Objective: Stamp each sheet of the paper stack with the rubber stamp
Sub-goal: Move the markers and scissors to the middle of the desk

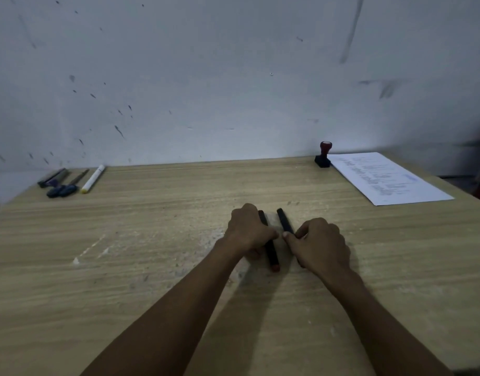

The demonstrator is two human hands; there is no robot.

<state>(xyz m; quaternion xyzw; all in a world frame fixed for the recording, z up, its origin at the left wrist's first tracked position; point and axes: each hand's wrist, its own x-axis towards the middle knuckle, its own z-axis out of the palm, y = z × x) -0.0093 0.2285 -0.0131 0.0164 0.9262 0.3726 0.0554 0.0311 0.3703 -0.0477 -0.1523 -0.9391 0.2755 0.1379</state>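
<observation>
Both forearms enter from the bottom edge and meet at mid-table [152, 267].

Left hand [248, 229]: fingers curled round a dark bar [271, 253] that lies on the wood; its near end shows a reddish tip. Right hand [321, 244]: thumb and fingers pinch a second dark bar [284, 219], angled beside the first. The two bars lie near each other; contact between them cannot be told. What they are is unclear. Possibly the two halves of an ink pad case, or two markers. The palms hide the middle of each.

Far left, by the wall: a white marker [93, 179], scissors [64, 188] and some dark pens, blurred.

Far right corner: stamp [323, 156] standing upright on its dark base, red knob on top, just beside the far left corner of the paper stack [390, 180]. Neither hand is near either one. No stamping begun, by my reading.

Handling, judged: the stamp looks rigid and light; take it by the knob or neck, fingers clear of the rubber face underneath. The paper is thin and limp, likely to slide on smooth wood, so pin a corner with the free hand while pressing.

Hard to make out: the sheet count, since the stack reads as one printed page; the print itself is blurred. A faint blue mark shows near the right edge, nature uncertain. No ink pad identified.
</observation>
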